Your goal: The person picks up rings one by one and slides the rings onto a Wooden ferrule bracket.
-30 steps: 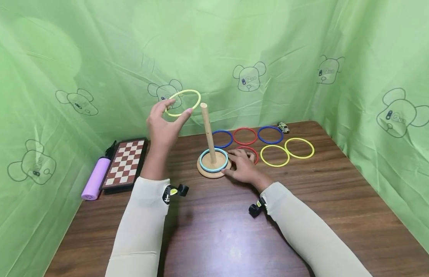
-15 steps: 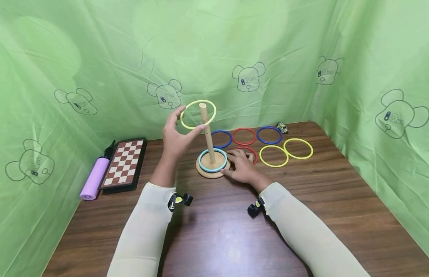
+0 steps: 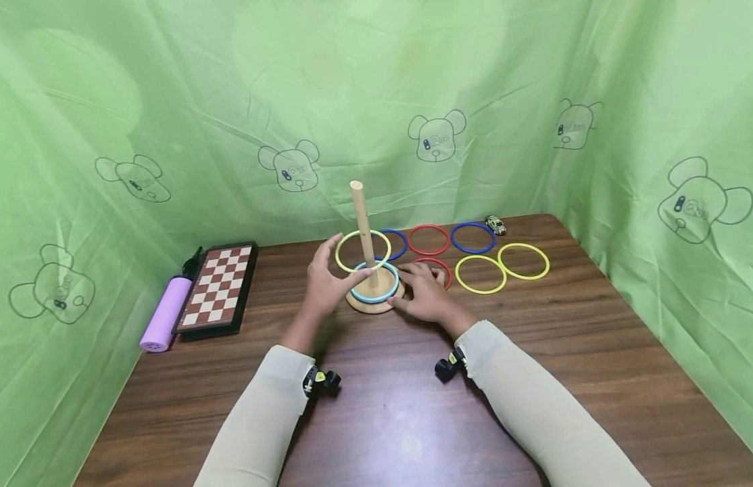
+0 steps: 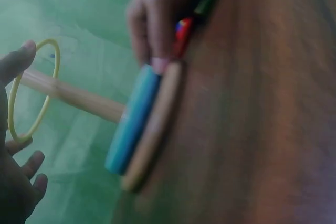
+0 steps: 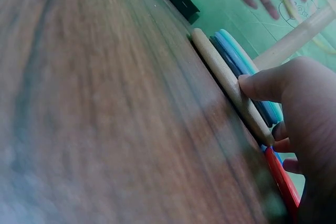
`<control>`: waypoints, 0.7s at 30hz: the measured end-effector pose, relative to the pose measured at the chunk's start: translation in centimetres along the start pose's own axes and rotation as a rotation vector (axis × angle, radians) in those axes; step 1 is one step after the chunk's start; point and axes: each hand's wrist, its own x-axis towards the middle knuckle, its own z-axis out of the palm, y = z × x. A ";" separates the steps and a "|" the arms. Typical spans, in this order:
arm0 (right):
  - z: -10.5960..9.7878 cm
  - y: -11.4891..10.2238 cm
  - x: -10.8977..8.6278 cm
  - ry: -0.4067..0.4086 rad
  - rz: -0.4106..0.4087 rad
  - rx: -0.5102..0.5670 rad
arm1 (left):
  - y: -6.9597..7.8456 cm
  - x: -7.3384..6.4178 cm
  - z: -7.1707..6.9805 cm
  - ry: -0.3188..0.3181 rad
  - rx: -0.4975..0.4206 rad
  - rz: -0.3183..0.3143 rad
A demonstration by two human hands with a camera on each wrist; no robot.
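A wooden peg (image 3: 361,206) rises from a round wooden base (image 3: 368,308). My left hand (image 3: 328,284) holds a yellow ring (image 4: 57,64) between thumb and fingers. That ring surrounds the peg partway down, above the base. Around the peg's foot lies a light-blue ring (image 3: 376,299); in the right wrist view a darker ring (image 5: 231,56) shows beneath it. My right hand (image 3: 430,295) grips the right edge of the base, its thumb at the near side and its fingers beyond. A red ring (image 3: 448,272) is partly hidden behind that hand.
Behind and right lie blue rings (image 3: 474,252), another red ring (image 3: 428,254) and two yellow rings (image 3: 480,293). A toy car (image 3: 495,225) stands at the back. At left are a checkered board (image 3: 220,287) and a purple cylinder (image 3: 166,314). Green cloth (image 3: 364,81) encloses the table.
My left hand has brought the yellow ring rightward over the peg's top, then lowered it partway down. My right hand has stayed at the base.
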 end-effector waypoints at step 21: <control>-0.1 -0.2 -0.1 0.007 -0.015 0.006 | -4.2 -1.9 1.7 -0.182 0.110 -0.080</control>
